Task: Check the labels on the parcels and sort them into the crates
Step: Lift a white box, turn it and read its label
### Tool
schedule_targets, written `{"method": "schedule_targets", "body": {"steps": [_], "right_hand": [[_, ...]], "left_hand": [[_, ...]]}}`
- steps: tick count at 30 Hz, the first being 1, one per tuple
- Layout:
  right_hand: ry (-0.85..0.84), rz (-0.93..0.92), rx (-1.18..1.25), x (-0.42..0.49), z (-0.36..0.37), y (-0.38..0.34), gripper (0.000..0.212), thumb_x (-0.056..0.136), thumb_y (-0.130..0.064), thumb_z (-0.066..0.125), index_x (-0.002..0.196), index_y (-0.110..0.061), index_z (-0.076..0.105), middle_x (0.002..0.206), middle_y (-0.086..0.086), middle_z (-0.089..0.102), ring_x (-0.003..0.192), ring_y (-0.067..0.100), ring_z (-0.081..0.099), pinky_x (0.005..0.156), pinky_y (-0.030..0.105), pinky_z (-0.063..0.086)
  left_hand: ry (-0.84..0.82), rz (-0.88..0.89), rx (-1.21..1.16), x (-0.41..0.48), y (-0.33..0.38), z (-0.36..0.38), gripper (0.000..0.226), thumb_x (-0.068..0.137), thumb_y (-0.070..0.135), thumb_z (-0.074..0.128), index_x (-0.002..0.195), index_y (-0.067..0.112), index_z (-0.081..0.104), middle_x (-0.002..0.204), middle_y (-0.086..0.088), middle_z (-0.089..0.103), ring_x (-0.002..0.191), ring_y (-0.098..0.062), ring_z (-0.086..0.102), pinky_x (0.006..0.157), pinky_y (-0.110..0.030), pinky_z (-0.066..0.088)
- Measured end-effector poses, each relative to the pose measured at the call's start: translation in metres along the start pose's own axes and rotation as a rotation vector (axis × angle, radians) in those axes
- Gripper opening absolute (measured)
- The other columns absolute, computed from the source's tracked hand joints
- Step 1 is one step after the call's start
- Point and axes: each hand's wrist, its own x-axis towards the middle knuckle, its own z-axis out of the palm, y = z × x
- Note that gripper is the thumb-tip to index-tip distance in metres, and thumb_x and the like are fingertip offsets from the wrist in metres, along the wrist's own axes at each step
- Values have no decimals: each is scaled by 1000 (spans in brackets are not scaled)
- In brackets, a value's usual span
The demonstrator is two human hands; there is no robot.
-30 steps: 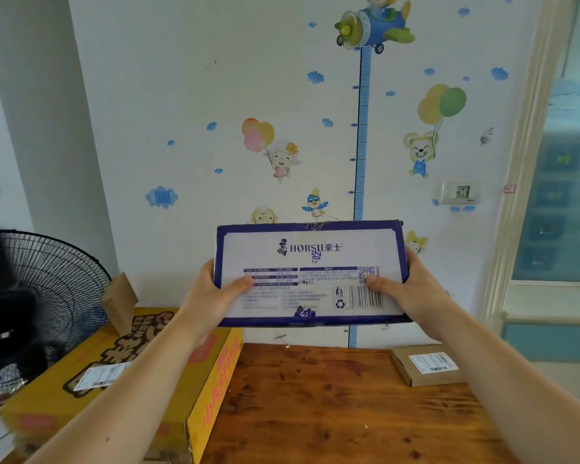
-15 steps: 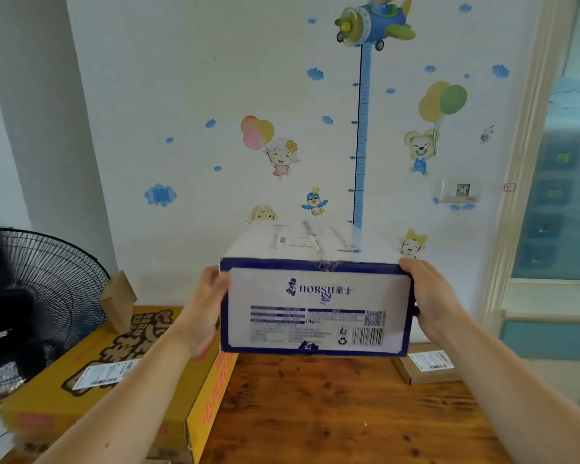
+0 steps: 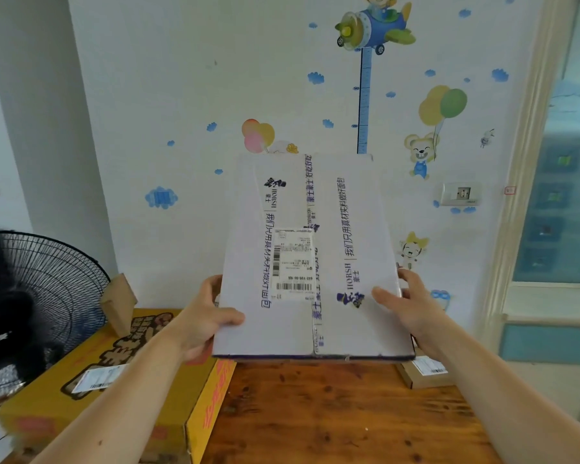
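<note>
I hold a white parcel box [image 3: 349, 209] with blue print up in front of me, above the wooden table [image 3: 332, 413]. Its large top face is turned toward me and carries a white shipping label [image 3: 293, 264] with barcodes near the middle. My left hand [image 3: 203, 318] grips the box's lower left edge, thumb lying on the face. My right hand [image 3: 411, 308] holds the lower right edge, thumb on the face and fingers behind.
A big yellow carton [image 3: 91, 390] with its own label lies on the table's left. A small brown parcel [image 3: 426, 373] with a label sits at the right, partly behind the box. A black fan [image 3: 37, 296] stands far left.
The box has tipped toward me: first its narrow side panel faced me, now the wide top face with the shipping label does. Both hands shifted lower along the side edges.
</note>
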Motion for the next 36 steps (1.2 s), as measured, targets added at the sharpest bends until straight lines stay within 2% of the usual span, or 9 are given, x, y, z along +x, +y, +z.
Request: {"method": "schedule_targets", "body": {"steps": [3,5,9,16,19,22,31,33,36], "right_hand": [[25,-25,-12,-1,1,5,59,85,-17,76,127,-22,35,127,7,56,95,24,63,73,39,55],[-13,-47,-85,-1,-1,9,74,83,-15,78,139,-23,31,132,2,51,98,20,61,79,40,55],[-106,-96,-240,-7,2,8,97,77,-13,81,150,-40,24,137,-4,44,115,25,55,95,50,53],[-132,-161,12,-9,5,5,56,90,-23,69,129,-49,37,133,-5,52,113,20,60,85,42,57],[-100,-185,52,-11,7,-5,17,104,-37,38,117,-48,42,119,-9,62,104,11,64,90,36,53],[-55,-188,5,-7,10,-5,26,107,-40,20,114,-46,45,119,-1,61,110,20,59,103,46,45],[-84,-47,-71,-12,4,-9,77,94,-60,44,158,-33,10,159,-4,30,143,25,34,114,51,32],[-172,6,-12,-15,3,-12,80,90,-61,47,157,-33,12,150,-4,42,134,27,45,107,51,40],[-229,-27,40,-21,4,-17,42,96,-46,50,132,-31,36,112,-8,60,100,15,61,82,40,53]], "left_hand": [[51,-12,-54,5,2,1,94,82,30,77,154,28,18,132,-3,59,116,-27,61,101,-50,47],[17,-5,-11,5,4,7,75,84,49,67,146,20,38,128,-3,65,112,-22,65,96,-44,51],[211,61,3,6,-7,17,44,93,22,65,128,19,37,110,-3,64,97,-22,66,76,-40,55],[201,150,-18,8,-3,12,17,97,18,59,113,22,57,106,-1,73,92,-17,72,76,-37,56],[225,162,0,10,-6,9,28,96,23,60,124,20,55,113,-4,72,100,-22,70,89,-47,55],[283,196,40,13,-8,5,34,95,26,62,128,22,51,115,-2,70,102,-21,69,90,-47,55],[346,256,125,16,-4,-6,65,92,44,62,146,22,35,131,0,62,112,-23,64,97,-53,50],[354,244,135,15,-5,-6,70,92,47,60,150,24,29,137,1,56,116,-24,60,100,-54,48],[355,226,156,18,-9,-10,74,90,54,59,151,31,26,138,3,54,119,-25,58,103,-55,45]]}}
